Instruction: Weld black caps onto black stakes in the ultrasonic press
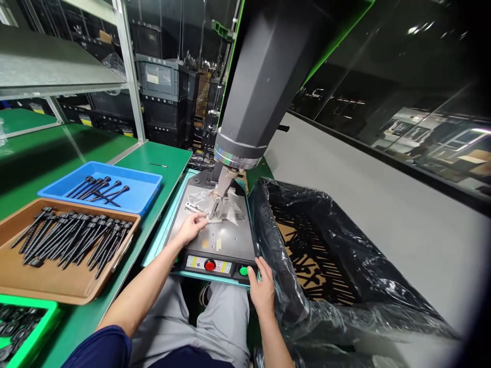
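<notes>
My left hand (193, 228) reaches over the machine's grey metal plate (199, 245), its fingers pressed together at the small pale fixture (215, 212) under the machine head (226, 180). Whatever those fingers may hold is too small to make out. Clear plastic film (233, 207) surrounds the fixture. At the plate's front right corner, my right hand (263, 286) has its fingers apart, the thumb by the green button (243, 271) and the other fingers over the edge. A red button (209, 265) sits on the front panel, left of the green one.
Left of the machine, a brown tray (71, 294) and a blue tray (151, 191) hold black long-stemmed parts. A green bin (49, 317) with black parts stands nearest. On the right is a large box lined with black plastic (314, 194), with many dark parts inside.
</notes>
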{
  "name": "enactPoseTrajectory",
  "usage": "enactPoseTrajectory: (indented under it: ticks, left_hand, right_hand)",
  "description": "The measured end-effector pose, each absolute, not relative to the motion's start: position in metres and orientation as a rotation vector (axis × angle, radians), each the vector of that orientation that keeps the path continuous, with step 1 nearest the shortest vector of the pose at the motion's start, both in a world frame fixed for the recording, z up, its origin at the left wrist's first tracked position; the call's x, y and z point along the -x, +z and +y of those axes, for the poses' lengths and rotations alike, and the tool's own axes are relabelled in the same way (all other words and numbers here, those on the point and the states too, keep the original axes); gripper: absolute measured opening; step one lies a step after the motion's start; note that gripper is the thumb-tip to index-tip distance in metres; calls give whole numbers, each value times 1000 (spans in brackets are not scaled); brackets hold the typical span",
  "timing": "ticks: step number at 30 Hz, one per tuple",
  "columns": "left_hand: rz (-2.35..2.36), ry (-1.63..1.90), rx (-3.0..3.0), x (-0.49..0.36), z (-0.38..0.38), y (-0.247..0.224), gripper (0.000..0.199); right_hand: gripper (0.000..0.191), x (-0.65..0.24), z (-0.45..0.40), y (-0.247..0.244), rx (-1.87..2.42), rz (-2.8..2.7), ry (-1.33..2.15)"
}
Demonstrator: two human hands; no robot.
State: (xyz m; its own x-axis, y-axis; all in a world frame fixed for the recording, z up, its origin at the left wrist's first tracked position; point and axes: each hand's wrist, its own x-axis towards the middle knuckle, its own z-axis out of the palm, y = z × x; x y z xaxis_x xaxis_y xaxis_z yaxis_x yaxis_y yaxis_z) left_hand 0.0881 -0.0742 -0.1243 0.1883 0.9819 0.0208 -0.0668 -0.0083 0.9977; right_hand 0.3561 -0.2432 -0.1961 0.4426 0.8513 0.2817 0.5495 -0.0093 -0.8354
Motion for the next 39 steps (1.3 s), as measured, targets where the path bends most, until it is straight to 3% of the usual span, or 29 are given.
enactPoseTrajectory:
  ticks: [2, 6, 10, 13, 16, 21, 26, 30, 39]
  left_hand:
    - [977, 1108, -1231, -89, -83, -117, 45]
    - [879, 1113, -1202, -90, -97, -99, 49]
    - [750, 1112, -1155, -91, -105, -79, 61]
    - [673, 1101, -1040, -92, -108, -67, 73]
    - [618, 1103, -927, -95, -110, -59, 81]
    - [573, 1127, -835, -97, -110, -52, 86]
    - [590, 1119, -868, -96, -111, -47, 97]
    - [598, 1119, -897, -97, -108, -45, 102]
    - [576, 1128, -872, -98, -99, -43, 107]
  right_hand:
    - [51, -336, -241, -182, 1540, -1177, 560]
    - [49, -280, -229, -169, 1202, -1133, 1268]
    - [52, -234, -198, -162, 1010, -1220, 1506]
    - [46, -212, -161, -151, 999, -1352, 1396]
    - [32, -202, -124, -135, 1112, -1527, 995]
    - [45, -217, -84, -114, 1186, -1489, 395]
    - [43, -237, -63, -98, 1376, -1359, -34]
    - [40, -241, -45, -84, 1407, -1373, -15]
    - [30, -249, -13, -62, 1469, -1311, 371]
